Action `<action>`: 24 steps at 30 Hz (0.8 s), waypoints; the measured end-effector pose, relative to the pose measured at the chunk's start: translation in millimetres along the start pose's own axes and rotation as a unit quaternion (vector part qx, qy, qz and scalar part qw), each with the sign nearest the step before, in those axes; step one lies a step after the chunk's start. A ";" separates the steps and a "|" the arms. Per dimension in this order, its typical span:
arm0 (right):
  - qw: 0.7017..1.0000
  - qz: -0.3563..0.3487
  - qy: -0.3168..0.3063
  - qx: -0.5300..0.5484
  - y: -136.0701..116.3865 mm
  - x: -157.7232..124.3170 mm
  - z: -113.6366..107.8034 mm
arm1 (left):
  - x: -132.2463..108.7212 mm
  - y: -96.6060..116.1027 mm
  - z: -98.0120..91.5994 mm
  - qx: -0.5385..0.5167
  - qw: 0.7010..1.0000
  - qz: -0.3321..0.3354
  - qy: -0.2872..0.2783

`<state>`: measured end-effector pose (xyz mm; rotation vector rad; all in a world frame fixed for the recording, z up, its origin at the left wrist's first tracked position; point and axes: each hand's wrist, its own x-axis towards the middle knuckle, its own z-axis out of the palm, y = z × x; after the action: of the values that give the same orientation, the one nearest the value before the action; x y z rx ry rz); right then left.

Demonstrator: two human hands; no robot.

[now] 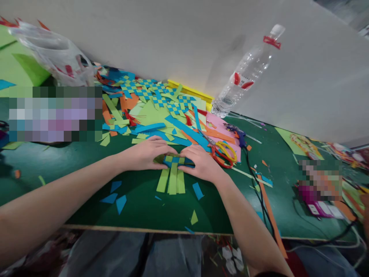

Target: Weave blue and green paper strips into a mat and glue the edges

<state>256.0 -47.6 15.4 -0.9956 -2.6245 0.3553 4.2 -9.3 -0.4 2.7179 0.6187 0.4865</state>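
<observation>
Between my two hands is a small weave of green and blue paper strips (172, 174), its loose green ends fanned toward me on the green table. My left hand (150, 154) grips its left side, thumb in front and fingers behind. On the right side my right hand (200, 161) pinches it the same way. The fingertips partly cover the woven part. Just beyond the right hand lie scissors (223, 153) with red and yellow handles. Loose blue strips (152, 127) and finished blue-green woven pieces (155, 92) are piled behind my hands.
A tilted plastic bottle (239, 79) stands against the grey wall. A clear plastic bag (66, 57) is at the back left. A blue glue gun (240, 136) trails a black cord down the right side. Blue scraps (121, 204) lie near the table's front edge.
</observation>
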 end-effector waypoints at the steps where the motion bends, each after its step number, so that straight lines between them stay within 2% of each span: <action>1: 1.000 0.000 0.003 0.006 0.0 -0.2 0.4 | 0.1 0.3 -0.3 0.000 1.000 0.002 0.001; 8: 0.998 0.055 0.009 0.038 -2.9 -1.0 1.9 | 0.9 4.3 -3.4 -0.005 1.000 0.014 0.003; 14: 0.992 0.070 0.009 0.100 -7.4 0.4 2.3 | 0.5 2.6 -0.9 -0.002 1.000 0.004 0.003; 21: 0.988 0.092 0.032 0.120 -7.0 2.1 4.0 | 0.2 2.9 1.0 0.001 0.999 0.001 0.036; 24: 0.989 0.078 0.030 0.118 -6.0 2.1 3.3 | 0.2 2.4 -3.5 0.035 0.997 -0.024 0.058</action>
<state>249.7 -51.0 14.8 -1.1135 -2.3884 0.6473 3.9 -10.5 3.7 2.7479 0.7413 0.6253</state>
